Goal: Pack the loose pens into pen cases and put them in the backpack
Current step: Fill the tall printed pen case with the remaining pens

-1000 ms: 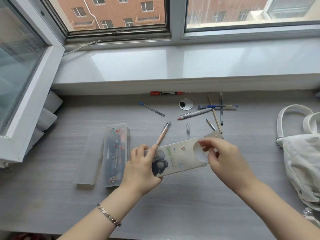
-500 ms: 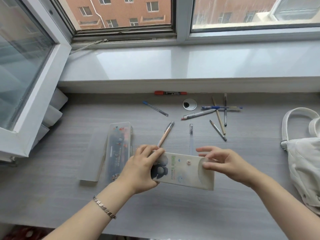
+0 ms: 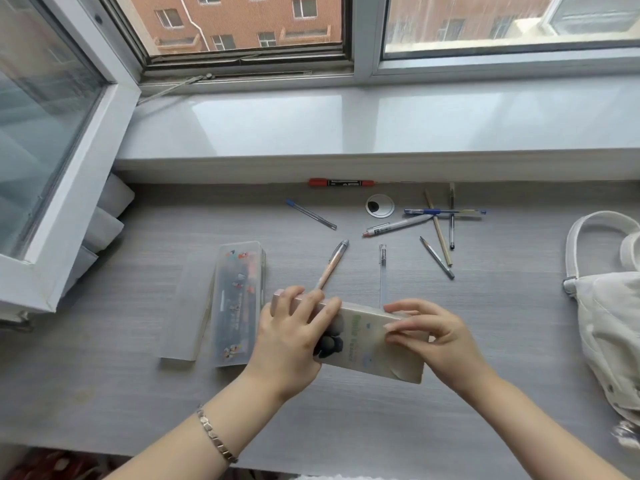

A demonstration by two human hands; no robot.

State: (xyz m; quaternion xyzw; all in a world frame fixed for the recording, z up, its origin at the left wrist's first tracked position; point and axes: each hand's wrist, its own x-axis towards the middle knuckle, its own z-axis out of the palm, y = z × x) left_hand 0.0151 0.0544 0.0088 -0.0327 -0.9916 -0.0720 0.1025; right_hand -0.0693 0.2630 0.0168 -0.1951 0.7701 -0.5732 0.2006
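- The second pen case [image 3: 239,306] lies just left of the near pen case [image 3: 367,344].
- Loose pens [image 3: 396,226] lie behind it.
- The backpack [image 3: 609,323] sits well right of it.

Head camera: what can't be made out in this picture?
In the head view:
- inside of the cream pen case: hidden by its walls, the left hand and the right hand.
- backpack: cut off by the right edge.
- red marker label: too small to read.
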